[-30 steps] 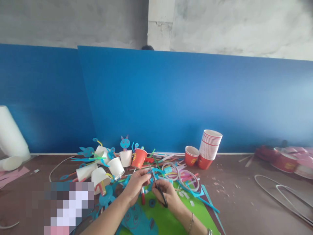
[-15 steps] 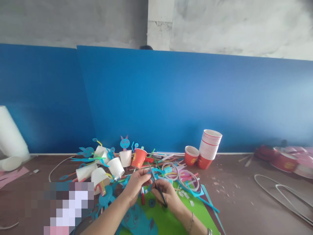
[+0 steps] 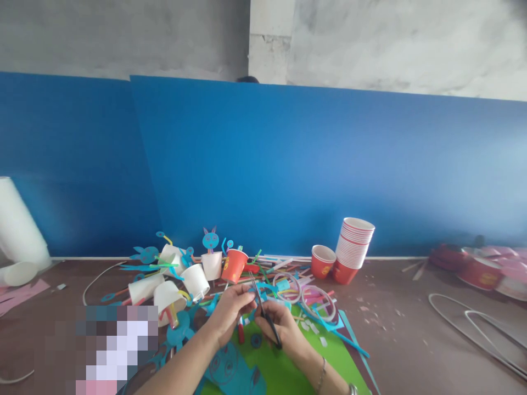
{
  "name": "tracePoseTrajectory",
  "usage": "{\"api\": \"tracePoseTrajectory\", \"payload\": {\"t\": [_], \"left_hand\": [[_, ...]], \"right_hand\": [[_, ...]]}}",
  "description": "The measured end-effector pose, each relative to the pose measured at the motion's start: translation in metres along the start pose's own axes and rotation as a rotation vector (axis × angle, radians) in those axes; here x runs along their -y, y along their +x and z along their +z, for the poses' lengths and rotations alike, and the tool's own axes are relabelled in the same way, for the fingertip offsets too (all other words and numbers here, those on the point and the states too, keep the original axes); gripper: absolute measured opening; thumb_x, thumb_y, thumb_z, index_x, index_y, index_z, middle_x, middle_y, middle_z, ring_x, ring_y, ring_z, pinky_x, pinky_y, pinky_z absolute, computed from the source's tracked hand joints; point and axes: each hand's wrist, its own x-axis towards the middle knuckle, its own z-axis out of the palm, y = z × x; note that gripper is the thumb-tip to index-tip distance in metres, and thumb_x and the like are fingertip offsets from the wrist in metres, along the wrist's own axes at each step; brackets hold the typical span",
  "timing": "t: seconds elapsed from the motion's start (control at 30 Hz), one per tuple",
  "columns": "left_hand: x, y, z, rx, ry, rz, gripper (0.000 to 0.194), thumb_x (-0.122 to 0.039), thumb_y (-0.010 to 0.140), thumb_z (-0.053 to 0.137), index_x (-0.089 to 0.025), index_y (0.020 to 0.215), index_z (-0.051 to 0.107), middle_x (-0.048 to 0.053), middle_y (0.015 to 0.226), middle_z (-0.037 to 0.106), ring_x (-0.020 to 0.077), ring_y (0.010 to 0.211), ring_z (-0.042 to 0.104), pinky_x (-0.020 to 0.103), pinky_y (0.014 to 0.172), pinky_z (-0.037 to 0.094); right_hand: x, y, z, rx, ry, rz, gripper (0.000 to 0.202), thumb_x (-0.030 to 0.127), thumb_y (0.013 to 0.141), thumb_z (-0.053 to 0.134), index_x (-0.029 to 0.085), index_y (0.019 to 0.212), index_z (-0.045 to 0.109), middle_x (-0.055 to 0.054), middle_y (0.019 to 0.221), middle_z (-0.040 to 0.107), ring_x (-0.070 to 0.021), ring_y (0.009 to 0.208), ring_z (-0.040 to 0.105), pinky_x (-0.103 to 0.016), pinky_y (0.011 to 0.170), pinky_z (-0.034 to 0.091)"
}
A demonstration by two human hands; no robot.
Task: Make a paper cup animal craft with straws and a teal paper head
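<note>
My right hand (image 3: 282,327) is closed around black-handled scissors (image 3: 270,323), whose blades point up and away from me. Pinched in the fingers of my left hand (image 3: 231,308) is a small piece of blue paper (image 3: 251,296), close beside the blades. Both hands are over a green sheet (image 3: 313,365). On the sheet's left side lies a blue paper cutout with a drawn face (image 3: 224,365). A small blue disc (image 3: 256,340) and a red-and-white marker (image 3: 241,331) lie just below the hands.
White paper cups (image 3: 195,281) with straws and blue cutouts crowd the left. Behind my hands stands a red cup (image 3: 234,265). A tall cup stack (image 3: 354,247), tape rings (image 3: 319,303) and loose straws are to the right. A cable (image 3: 465,329) lies far right.
</note>
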Motion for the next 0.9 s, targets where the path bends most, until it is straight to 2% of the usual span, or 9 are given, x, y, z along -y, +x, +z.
{"api": "tracePoseTrajectory", "payload": {"t": [0.2, 0.53, 0.9], "left_hand": [[-0.0012, -0.0008, 0.0, 0.008, -0.01, -0.001, 0.018, -0.03, 0.063, 0.076, -0.016, 0.062, 0.065, 0.001, 0.059, 0.061, 0.0132, 0.058, 0.054, 0.026, 0.063, 0.039], [0.0025, 0.0026, -0.0031, -0.024, -0.019, 0.007, 0.025, -0.034, 0.059, 0.079, -0.014, 0.064, 0.064, -0.001, 0.057, 0.061, 0.0096, 0.057, 0.053, 0.021, 0.061, 0.04], [0.0014, 0.0025, -0.0034, -0.013, 0.021, 0.004, 0.024, -0.033, 0.06, 0.077, -0.014, 0.062, 0.064, -0.001, 0.056, 0.06, 0.01, 0.056, 0.053, 0.023, 0.062, 0.041]], "right_hand": [[-0.0009, -0.0001, 0.001, 0.003, 0.035, -0.023, 0.038, 0.048, 0.067, 0.074, 0.017, 0.069, 0.054, 0.011, 0.043, 0.039, -0.0034, 0.034, 0.029, -0.016, 0.033, 0.023], [0.0014, 0.0, 0.0013, -0.01, 0.058, -0.017, 0.036, 0.042, 0.064, 0.08, 0.017, 0.066, 0.054, 0.011, 0.042, 0.038, -0.0028, 0.034, 0.027, -0.017, 0.033, 0.021], [0.0043, -0.0009, 0.0016, -0.017, 0.022, 0.027, 0.04, 0.051, 0.064, 0.077, 0.017, 0.071, 0.055, 0.01, 0.042, 0.042, -0.0046, 0.033, 0.033, -0.017, 0.032, 0.026]]}}
